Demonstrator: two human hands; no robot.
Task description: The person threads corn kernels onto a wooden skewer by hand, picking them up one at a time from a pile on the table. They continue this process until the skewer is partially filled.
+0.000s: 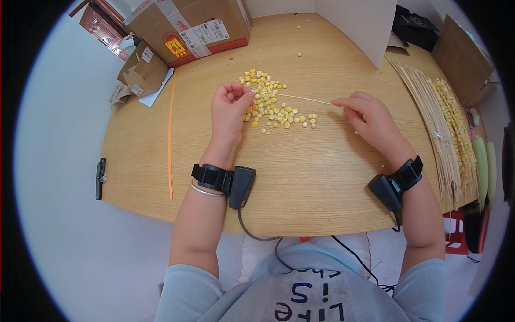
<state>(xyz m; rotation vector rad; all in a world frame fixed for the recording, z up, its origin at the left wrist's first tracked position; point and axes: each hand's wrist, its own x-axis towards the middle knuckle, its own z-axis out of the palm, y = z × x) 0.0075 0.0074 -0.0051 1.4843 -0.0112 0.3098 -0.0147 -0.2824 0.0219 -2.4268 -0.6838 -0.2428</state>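
Observation:
A thin wooden stick (300, 97) spans the gap between my two hands, above the table. My right hand (365, 115) pinches it toward its right end. At the stick's left end, my left hand (230, 104) has thumb and fingers pressed together around a small pale kernel (252, 91), mostly covered by the fingertips. Loose yellow and white corn kernels (276, 114) lie in a spread pile on the wooden table, beneath and beside my left hand.
A bundle of sticks (429, 123) lies at the right, beside sticks threaded with kernels (456, 126) and green corn husks (481, 166). Cardboard boxes (214, 13) stand at the back left. An orange strip (171, 134) and a black clip (101, 178) lie left.

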